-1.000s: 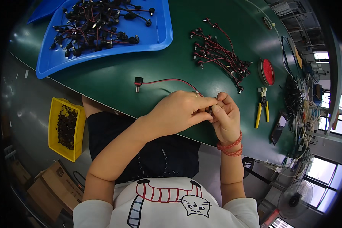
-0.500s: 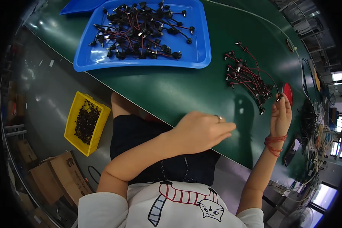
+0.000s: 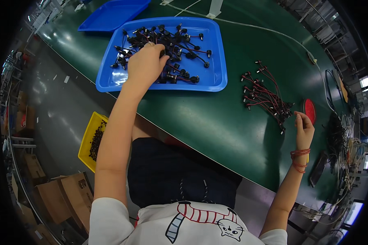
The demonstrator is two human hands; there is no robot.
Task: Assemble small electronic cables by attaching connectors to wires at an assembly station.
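head-worn fisheye, looking down, green table (image 3: 216,122) near

Brown corrugated cardboard boxes (image 3: 63,196) stand open on the grey floor at the person's lower left, just beyond a yellow rectangular plastic bin (image 3: 87,139) of small dark parts. More brown cardboard cartons (image 3: 22,110) sit further left along the floor's edge, too blurred to detail. A dark flat rectangular device (image 3: 318,169), possibly a screen, lies near the green worktop's right edge. No labels or signs can be made out.
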